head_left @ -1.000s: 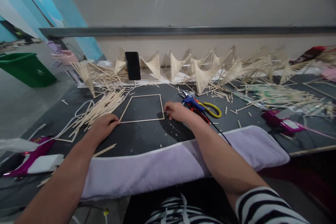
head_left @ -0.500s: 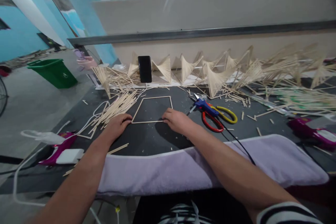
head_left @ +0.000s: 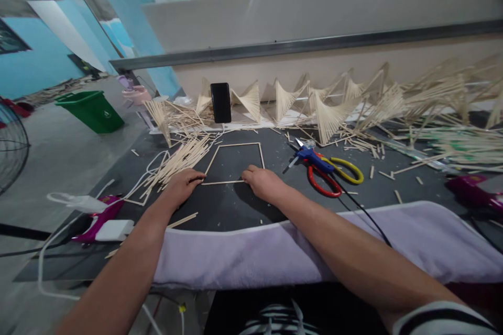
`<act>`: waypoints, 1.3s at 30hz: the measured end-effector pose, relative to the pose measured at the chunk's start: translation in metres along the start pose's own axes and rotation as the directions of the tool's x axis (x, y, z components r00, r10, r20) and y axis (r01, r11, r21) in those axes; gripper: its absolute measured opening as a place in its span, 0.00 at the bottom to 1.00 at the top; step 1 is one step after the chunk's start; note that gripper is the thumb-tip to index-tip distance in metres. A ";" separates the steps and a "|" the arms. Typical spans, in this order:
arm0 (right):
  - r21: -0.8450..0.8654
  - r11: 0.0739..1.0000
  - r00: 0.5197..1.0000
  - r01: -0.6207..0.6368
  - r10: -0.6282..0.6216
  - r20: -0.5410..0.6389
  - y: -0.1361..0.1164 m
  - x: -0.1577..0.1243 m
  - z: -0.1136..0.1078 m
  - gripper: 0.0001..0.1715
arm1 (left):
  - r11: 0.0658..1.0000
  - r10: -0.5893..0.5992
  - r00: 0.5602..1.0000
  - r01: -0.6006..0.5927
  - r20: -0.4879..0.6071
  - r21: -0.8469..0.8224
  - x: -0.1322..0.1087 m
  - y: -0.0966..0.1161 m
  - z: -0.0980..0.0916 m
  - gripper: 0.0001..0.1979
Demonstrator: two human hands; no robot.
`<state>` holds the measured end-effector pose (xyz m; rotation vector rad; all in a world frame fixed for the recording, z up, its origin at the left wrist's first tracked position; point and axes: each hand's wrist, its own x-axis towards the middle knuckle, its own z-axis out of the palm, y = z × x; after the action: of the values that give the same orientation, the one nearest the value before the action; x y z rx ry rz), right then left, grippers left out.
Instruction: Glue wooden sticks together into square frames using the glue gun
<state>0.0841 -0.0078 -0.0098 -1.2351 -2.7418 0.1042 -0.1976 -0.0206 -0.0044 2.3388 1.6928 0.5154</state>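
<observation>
A square frame of thin wooden sticks (head_left: 261,154) lies flat on the dark table (head_left: 220,209). My left hand (head_left: 183,187) rests at the frame's near left corner, its fingers pinching the near stick. My right hand (head_left: 262,183) presses on the same stick near the right corner, fingers curled down. A loose pile of sticks (head_left: 181,159) lies just left of the frame. A blue glue gun (head_left: 312,157) with a black cord sits to the right, across red and yellow scissors (head_left: 334,175).
Several fan-shaped stick models (head_left: 326,107) line the back of the table, and a black phone (head_left: 220,102) leans upright among them. A lilac towel (head_left: 298,246) pads the near edge. Purple glue guns (head_left: 100,217) lie at the left and right. A green bin (head_left: 92,111) stands on the floor.
The view has swung left. My right hand slid along the near stick from the frame's right corner toward the middle. My left hand stays at the left corner.
</observation>
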 end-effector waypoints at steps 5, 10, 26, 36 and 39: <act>0.009 1.000 1.000 -0.016 0.016 -0.004 0.000 0.001 0.001 0.11 | 0.999 -0.026 1.000 0.026 -0.008 0.022 0.001 0.003 0.000 0.15; 0.025 0.999 1.000 -0.025 0.026 -0.017 0.001 0.002 0.002 0.10 | 1.000 -0.017 1.000 0.017 -0.010 0.019 0.001 0.000 0.001 0.15; 0.083 0.996 0.998 -0.018 0.023 -0.057 0.003 0.003 0.008 0.11 | 0.990 -0.108 0.994 0.110 -0.029 0.083 -0.001 0.008 -0.002 0.12; 0.500 0.865 0.828 0.041 0.251 -0.502 0.033 0.005 -0.029 0.18 | 0.989 -0.103 0.993 0.109 -0.060 0.101 -0.001 0.008 0.001 0.14; 0.472 0.871 0.865 -0.133 0.334 -0.374 0.061 0.030 -0.054 0.22 | 0.989 -0.104 0.992 0.112 -0.076 0.098 -0.001 0.004 0.004 0.14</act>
<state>0.1177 0.0551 0.0393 -1.2687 -2.0178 0.3833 -0.1923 -0.0226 -0.0065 2.3060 1.9082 0.5088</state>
